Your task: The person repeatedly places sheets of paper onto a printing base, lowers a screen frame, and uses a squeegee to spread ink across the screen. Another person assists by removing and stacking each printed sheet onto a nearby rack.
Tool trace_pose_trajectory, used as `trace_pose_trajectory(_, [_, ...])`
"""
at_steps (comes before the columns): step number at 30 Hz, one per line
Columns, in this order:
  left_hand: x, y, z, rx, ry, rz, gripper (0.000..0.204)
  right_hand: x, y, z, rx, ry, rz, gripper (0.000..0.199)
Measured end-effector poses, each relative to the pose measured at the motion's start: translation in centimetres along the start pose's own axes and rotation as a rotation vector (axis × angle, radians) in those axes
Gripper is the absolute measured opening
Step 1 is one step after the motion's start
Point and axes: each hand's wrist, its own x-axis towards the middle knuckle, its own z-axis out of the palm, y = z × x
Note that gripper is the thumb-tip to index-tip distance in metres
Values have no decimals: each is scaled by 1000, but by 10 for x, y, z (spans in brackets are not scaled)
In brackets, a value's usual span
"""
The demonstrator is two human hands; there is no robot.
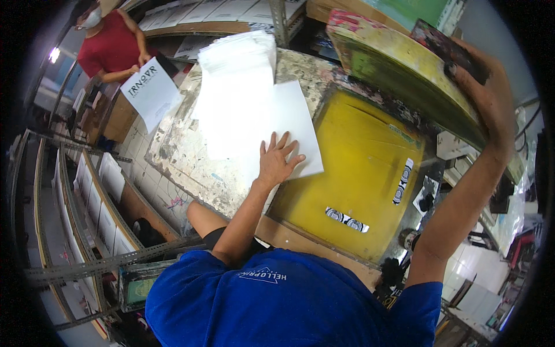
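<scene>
My left hand (280, 161) lies with fingers spread on a blank white sheet (302, 124). That sheet overlaps the left edge of a yellow printing bed (352, 168). At the upper right, my right hand (488, 87) is closed around a dark, ink-stained block that looks like a squeegee (448, 49). It is held against the top edge of a raised, yellow-green screen frame (393, 69); whether the hand also grips the frame is unclear. Two strips with black-and-white patterns (347, 220) lie on the bed. A tall pile of white sheets (237, 98) stands beside it.
A paint-spattered table (179, 162) bears the pile. Across it, a person in a red shirt (115, 49) holds a printed white sheet (151, 92). Drying racks (87, 202) with sheets stand at the left. Another shelf of sheets (202, 26) is behind the table.
</scene>
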Motion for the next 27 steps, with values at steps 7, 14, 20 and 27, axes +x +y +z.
trace_pose_trajectory(7, [20, 44, 94, 21, -98, 359, 67, 6, 4, -11, -38, -123, 78, 50])
trace_pose_trajectory(14, [48, 136, 137, -16, -362, 689, 67, 7, -35, -4, -144, -37, -75, 44])
trace_pose_trajectory(20, [28, 151, 144, -36, -400, 746, 67, 3, -33, -6, -82, -31, -42, 46])
trace_pose_trajectory(27, [5, 148, 139, -44, -369, 773, 66, 3, -37, -14, 56, -94, 18, 47])
